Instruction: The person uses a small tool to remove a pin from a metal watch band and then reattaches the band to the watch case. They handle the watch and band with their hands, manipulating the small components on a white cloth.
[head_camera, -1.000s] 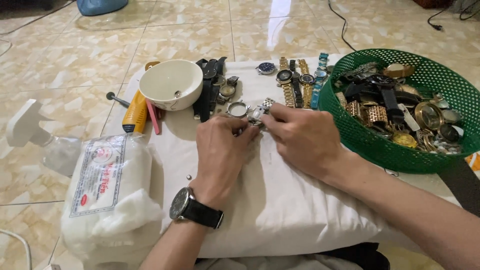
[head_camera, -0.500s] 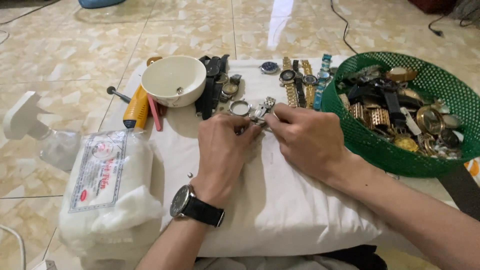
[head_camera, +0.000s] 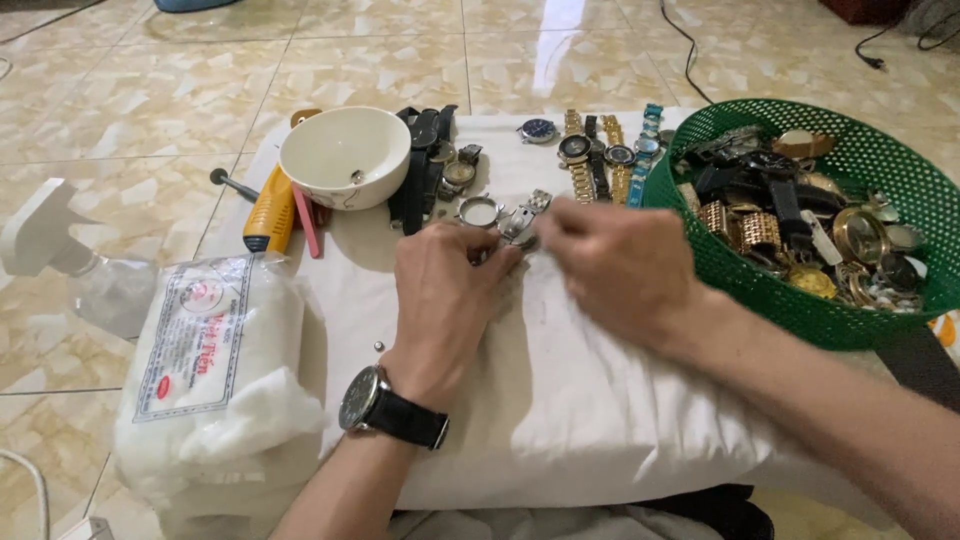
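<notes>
Both hands meet over a white cushion lying on the tiled floor. Landmark: white bowl at cushion's far left corner.

Left hand, black-strap wristwatch on its wrist, sits right of and nearer than the bowl, fingers curled shut, pinching a small silver watch at its fingertips. Right hand, further right of the bowl, fingers bent in toward the same watch and touching it; slightly blurred, so exact grip cannot be told, but closed on the piece. The silver watch is held just above the cloth, right of the bowl, between the two hands.

A round silver watch case lies just left of the held watch, between it and the bowl. Dark-strap watches lie touching the bowl's right side. A row of gold and blue watches lies further right of the bowl, at cushion's far edge. Green mesh basket full of watches, far right of the bowl, well apart. Yellow-handled screwdriver just left of and below the bowl, pink stick beside it. Bag of white cotton well nearer than the bowl, at cushion's left side. Clear spray bottle on floor, far left of the bowl.
</notes>
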